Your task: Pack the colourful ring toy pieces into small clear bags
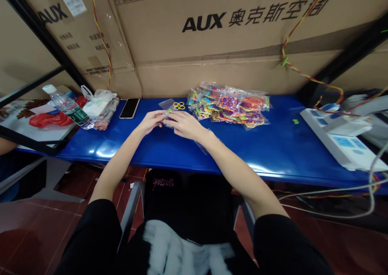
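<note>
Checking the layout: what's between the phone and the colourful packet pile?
Head view: left hand and right hand holding a small green piece, plus a clear bag with yellow rings.

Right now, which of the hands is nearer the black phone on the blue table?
Left. The left hand lies just right of the phone; the right hand sits farther right.

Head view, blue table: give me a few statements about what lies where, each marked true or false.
1. The left hand and right hand meet at a small green piece over the blue table. True.
2. The phone lies right of the pile of bagged colourful pieces. False: it lies left of the hands.
3. The water bottle stands upright. False: it lies tipped over at the left end.
4. Yellow rings lie on a clear bag beyond the hands. True.
</note>
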